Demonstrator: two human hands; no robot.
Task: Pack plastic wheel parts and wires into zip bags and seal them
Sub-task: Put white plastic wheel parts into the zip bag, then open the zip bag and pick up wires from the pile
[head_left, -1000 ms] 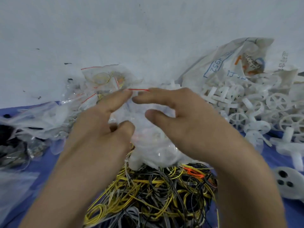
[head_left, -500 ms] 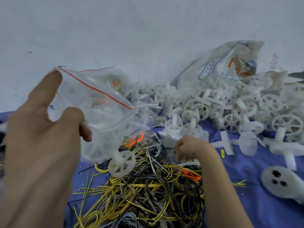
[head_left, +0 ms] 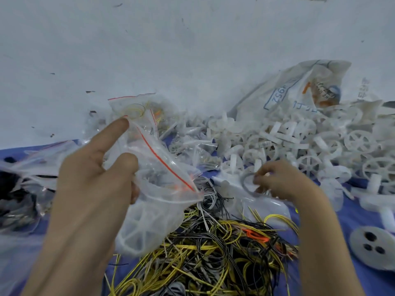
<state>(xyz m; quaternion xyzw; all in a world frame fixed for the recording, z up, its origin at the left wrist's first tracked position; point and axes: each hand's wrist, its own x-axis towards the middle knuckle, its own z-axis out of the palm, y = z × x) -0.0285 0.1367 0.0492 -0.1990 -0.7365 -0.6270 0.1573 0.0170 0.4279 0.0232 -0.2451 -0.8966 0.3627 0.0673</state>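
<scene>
Left hand [head_left: 89,189] grips the unsealed bag [head_left: 162,189], one wheel [head_left: 136,229] inside; right hand [head_left: 284,182] pinches a grey wire loop [head_left: 245,184], not yet bagged; sealing is outstanding.

Scuffed, dark-flecked white wall [head_left: 171,50] behind a work surface under blue cloth [head_left: 342,280], in even light.

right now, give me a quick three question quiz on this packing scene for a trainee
1. True or false: the zip bag in the left hand already holds a white wheel.
2. The right hand pinches: A) a grey wire loop, B) a yellow wire, C) nothing.
3. Fill in: the grey disc shows ___ dark holes.
Key: 1 true; 2 A; 3 three.
</scene>
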